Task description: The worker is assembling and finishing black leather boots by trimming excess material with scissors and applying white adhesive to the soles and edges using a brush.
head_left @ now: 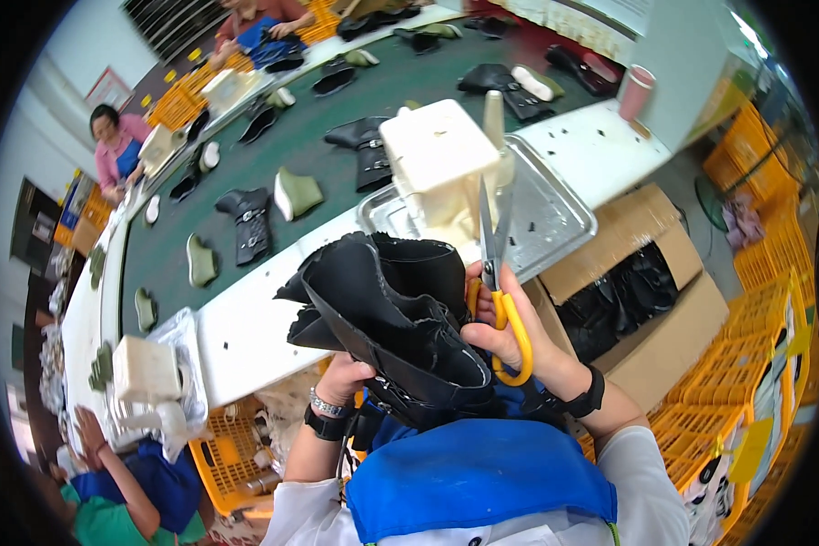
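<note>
Okay, my left hand [344, 378] is clamped on the ragged-edged black leather boot piece [382, 318] at the white work surface's near edge [246, 341], just left of yellow-handled steel scissors [491, 273] gripped blades-away in my nearby right hand [539, 338].

scissor handles [522, 338]: yellow
scissor blades [486, 227]: silver
held boots [382, 318]: black
apron [482, 473]: bright blue
belt [237, 168]: dark green
carton [669, 328]: brown
</note>
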A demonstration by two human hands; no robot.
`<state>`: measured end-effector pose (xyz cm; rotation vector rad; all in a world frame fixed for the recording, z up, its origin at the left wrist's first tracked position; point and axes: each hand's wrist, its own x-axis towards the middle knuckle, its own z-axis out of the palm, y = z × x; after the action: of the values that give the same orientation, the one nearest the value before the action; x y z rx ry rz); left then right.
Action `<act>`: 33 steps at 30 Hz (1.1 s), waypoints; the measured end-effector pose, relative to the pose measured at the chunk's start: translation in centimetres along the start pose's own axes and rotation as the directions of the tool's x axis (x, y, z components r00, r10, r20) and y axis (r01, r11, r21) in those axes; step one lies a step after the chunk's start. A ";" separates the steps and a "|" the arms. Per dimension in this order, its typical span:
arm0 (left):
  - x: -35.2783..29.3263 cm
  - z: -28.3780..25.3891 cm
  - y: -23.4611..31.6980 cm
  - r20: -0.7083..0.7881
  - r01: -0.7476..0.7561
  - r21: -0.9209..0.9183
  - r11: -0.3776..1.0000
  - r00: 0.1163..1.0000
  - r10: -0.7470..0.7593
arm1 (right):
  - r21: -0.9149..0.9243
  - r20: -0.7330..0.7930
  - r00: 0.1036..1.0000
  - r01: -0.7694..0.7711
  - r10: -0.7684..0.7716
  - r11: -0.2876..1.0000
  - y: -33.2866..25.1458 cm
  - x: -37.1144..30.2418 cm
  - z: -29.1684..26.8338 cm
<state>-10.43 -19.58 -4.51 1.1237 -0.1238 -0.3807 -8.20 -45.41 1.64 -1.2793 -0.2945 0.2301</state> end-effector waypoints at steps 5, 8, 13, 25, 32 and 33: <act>-2.4 -1.4 -1.0 -0.034 0.042 0.006 0.999 0.999 -0.041 | -0.053 0.129 0.991 0.032 -0.025 0.998 2.2 0.6 2.4; -2.7 -1.3 0.2 0.031 0.094 0.158 0.983 0.994 -0.100 | 0.023 0.161 0.986 -0.036 0.032 0.999 2.6 0.8 2.7; -3.4 0.0 2.1 0.140 0.075 0.356 0.932 0.981 -0.132 | -0.179 0.015 0.998 0.069 -0.067 0.982 1.5 1.8 2.3; -7.7 -13.2 6.1 -0.555 -0.034 0.299 0.954 0.806 0.203 | -0.109 -0.182 0.947 0.247 -0.263 0.963 0.2 2.1 -0.8; -2.9 -9.1 5.4 -0.117 0.217 0.975 -0.043 0.670 0.734 | -0.037 -0.171 0.951 0.257 -0.259 0.966 -0.3 1.7 0.0; -1.7 -5.6 5.5 -0.198 0.054 0.969 0.241 0.751 0.630 | -0.015 -0.174 0.955 0.240 -0.239 0.971 -0.1 1.6 0.2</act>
<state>-9.14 -12.11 -1.81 2.3615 -0.0247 0.5719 -6.73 -44.76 1.92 -1.2361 -0.2948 -0.0881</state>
